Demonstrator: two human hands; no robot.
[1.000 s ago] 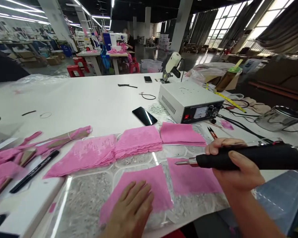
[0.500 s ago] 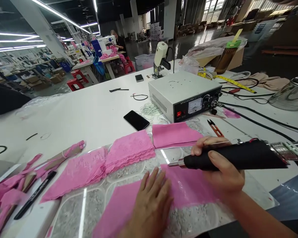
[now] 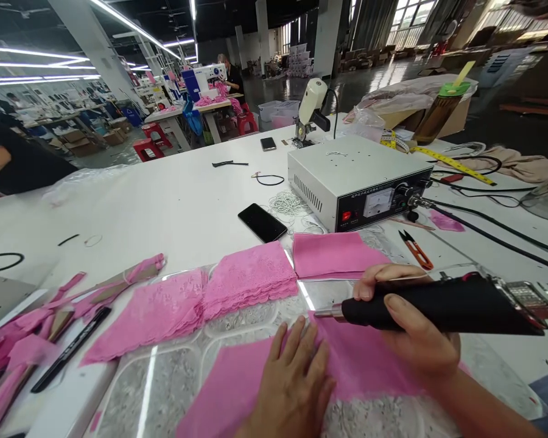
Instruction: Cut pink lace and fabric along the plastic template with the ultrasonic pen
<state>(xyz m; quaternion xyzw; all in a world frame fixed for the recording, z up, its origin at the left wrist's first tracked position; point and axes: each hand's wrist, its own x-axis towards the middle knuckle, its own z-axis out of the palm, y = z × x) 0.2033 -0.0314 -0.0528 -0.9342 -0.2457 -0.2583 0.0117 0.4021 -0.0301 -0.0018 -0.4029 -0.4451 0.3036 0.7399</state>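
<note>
- At the near side of the white table, my right hand is closed around the black-handled tool, thumb along its near side.
- Orientation of tool: long axis runs left to right across the scene, close to level in view; metal tip points left, thick end lies to the right.
- Location of tip: at the far left corner of the right pink piece. Contact with the cloth cannot be confirmed.
- My left hand: palm down, fingers slightly spread and directed to the far side. It lies over the inner edges of the left pink piece and the right one, just beside the tip. My two hands are apart.
- Beneath both pieces: a clear-edged patterned mat.
- Beyond them, in a row from left to right: left lace stack, middle lace stack, plain pink stack.
- Far of the row: dark phone; to its right, grey control box, red switch showing, cables leading right.
- Right of the plain stack: orange snips, blades to the far left.
- Left side: black marker, beside pink strips.
</note>
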